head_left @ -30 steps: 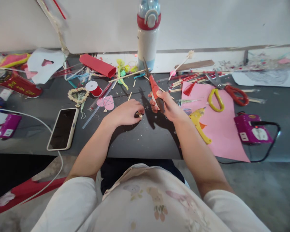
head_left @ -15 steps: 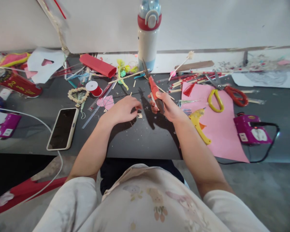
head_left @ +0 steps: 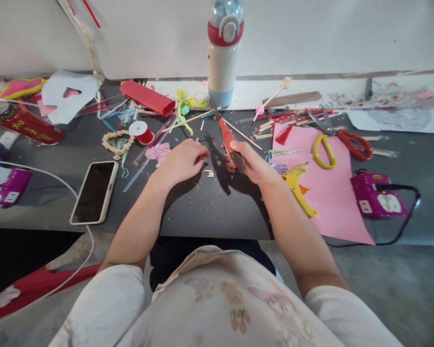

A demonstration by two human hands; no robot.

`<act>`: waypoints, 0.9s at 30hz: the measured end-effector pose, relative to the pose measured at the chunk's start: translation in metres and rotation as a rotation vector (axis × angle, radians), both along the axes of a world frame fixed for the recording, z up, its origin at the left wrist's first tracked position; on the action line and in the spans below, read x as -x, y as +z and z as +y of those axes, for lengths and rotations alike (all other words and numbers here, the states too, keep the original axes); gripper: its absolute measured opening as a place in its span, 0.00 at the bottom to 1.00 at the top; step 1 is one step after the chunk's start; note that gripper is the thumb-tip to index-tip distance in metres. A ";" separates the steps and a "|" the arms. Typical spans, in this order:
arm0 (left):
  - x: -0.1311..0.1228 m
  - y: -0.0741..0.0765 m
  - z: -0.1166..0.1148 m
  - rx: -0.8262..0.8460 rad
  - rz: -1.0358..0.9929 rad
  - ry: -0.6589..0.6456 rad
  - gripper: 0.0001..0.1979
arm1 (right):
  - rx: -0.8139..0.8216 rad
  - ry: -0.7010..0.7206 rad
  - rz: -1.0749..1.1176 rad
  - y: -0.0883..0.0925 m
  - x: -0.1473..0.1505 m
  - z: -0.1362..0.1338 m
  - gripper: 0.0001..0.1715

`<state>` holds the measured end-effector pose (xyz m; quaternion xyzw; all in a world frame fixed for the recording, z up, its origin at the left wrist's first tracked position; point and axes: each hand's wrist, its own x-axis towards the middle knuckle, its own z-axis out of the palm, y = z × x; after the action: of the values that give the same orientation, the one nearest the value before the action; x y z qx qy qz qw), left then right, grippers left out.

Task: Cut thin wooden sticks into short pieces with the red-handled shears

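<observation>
My left hand (head_left: 183,161) rests low over the dark tabletop (head_left: 210,212), fingers curled together and pointing right; whether anything is in them is hidden. A few short cut wooden stick pieces (head_left: 209,172) lie just right of it on the table. My right hand (head_left: 251,161) is closed round the red handles of a pair of snips (head_left: 227,136), whose blades point away toward the water bottle (head_left: 223,53). The two hands are a short gap apart.
A phone (head_left: 94,190) on a white cable lies at the left, with a red ribbon spool (head_left: 140,131) behind it. At the right, pink paper (head_left: 325,197) carries a yellow glue gun (head_left: 298,185) and yellow-handled scissors (head_left: 323,150). A purple power strip (head_left: 378,200) sits beyond. Loose sticks litter the back.
My left hand let go of the short stick pieces it pinched, which now lie on the table, and drew back up and left. The snips tilted slightly lower.
</observation>
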<state>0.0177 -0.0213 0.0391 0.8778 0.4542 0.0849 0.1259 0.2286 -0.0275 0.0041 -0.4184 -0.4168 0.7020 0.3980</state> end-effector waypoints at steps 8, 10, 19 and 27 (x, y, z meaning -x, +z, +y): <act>0.001 -0.005 0.001 0.019 0.004 -0.024 0.15 | -0.029 0.065 -0.012 0.001 0.003 0.000 0.24; 0.000 -0.007 0.000 0.034 0.004 -0.056 0.15 | -0.037 0.066 -0.013 0.001 0.003 0.000 0.23; -0.003 -0.012 -0.001 0.079 0.059 -0.180 0.11 | -0.059 0.065 -0.041 -0.001 0.003 0.000 0.24; -0.005 -0.016 0.000 0.070 0.069 -0.174 0.11 | -0.151 0.100 -0.040 -0.007 0.002 0.003 0.25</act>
<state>0.0230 -0.0216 0.0236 0.9115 0.3829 0.0273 0.1477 0.2265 -0.0246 -0.0027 -0.3799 -0.4970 0.6788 0.3846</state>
